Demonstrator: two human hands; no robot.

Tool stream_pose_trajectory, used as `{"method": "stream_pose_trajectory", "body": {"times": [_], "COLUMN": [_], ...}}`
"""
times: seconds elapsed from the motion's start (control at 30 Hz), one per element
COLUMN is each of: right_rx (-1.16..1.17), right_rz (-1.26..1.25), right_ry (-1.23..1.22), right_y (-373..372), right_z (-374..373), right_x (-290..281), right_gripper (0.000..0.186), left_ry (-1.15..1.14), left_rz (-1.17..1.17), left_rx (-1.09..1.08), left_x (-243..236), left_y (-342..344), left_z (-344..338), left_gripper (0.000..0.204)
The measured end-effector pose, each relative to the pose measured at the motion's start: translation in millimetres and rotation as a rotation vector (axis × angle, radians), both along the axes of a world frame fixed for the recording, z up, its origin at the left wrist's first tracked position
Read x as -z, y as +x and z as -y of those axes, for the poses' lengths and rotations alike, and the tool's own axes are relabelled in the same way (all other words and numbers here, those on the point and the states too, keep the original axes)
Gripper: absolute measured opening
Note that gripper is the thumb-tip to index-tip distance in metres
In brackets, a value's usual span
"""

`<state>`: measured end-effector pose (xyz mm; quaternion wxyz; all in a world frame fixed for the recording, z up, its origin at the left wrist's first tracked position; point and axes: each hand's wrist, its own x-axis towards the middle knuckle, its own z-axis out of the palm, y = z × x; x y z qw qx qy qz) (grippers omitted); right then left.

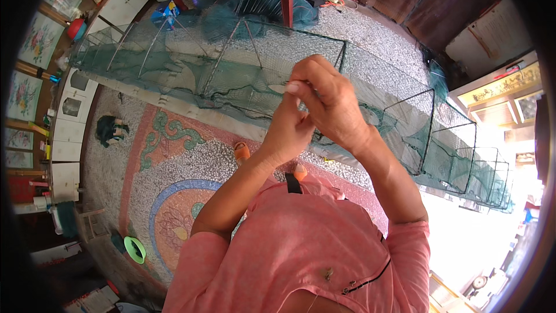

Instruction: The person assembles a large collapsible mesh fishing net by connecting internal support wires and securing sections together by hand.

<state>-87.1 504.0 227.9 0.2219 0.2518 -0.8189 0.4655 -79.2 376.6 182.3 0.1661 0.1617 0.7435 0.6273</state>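
Note:
My left hand (pixel 289 127) and my right hand (pixel 327 107) meet in front of my chest, over a long green net cage (pixel 243 69) on thin square frames. The right hand is raised higher, its thumb and forefinger pinched close to the left hand's fingertips. Both hands have curled fingers; whatever is between them is too small or hidden to make out. The cage stretches across the view from upper left to lower right, behind my hands.
A red wooden table (pixel 286 0) stands at the top, with heaped dark green netting (pixel 304 14) beneath it. White cabinets (pixel 69 127) line the left wall, near a green basin (pixel 135 249). Patterned terrazzo floor (pixel 174 162) shows around my sandalled feet. A bright doorway is at right.

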Motion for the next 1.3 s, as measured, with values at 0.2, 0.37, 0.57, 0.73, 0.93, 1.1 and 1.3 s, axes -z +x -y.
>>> {"method": "stream_pose_trajectory", "body": {"times": [0.2, 0.37, 0.57, 0.73, 0.93, 1.1, 1.3], "right_rx": [-0.091, -0.335, -0.182, 0.208, 0.495, 0.209, 0.315], "right_rz": [0.126, 0.172, -0.083, 0.084, 0.588, 0.328, 0.257], "right_ry": [-0.58, -0.887, -0.377, 0.311, 0.252, 0.122, 0.525], "right_y": [-15.3, 8.1, 23.7, 47.7, 51.2, 52.8, 49.1], "right_z": [11.3, -12.3, -27.3, -74.7, -126.7, -106.7, -72.9], "right_x": [-64.5, -108.7, -101.5, -92.5, -64.0, -30.8, -14.7], "right_gripper": [0.017, 0.017, 0.011, 0.005, 0.012, 0.007, 0.006], "left_ry": [0.231, 0.179, 0.312, 0.261, 0.049, -0.041, -0.049], "left_rz": [0.063, -0.002, 0.014, 0.029, -0.329, -0.313, -0.116], "left_rx": [-0.06, -0.012, 0.089, -0.032, 0.104, 0.183, 0.188], "left_x": [1.4, -3.8, -18.4, -10.3, -13.9, -21.3, -21.7], "left_y": [5.4, 9.5, 5.4, -1.2, 5.4, 19.7, 24.8], "left_z": [-4.0, -2.3, -9.5, 15.2, 24.5, 30.6, 26.7], "left_gripper": [0.044, 0.053, 0.034, 0.011, 0.009, 0.011, 0.012]}}
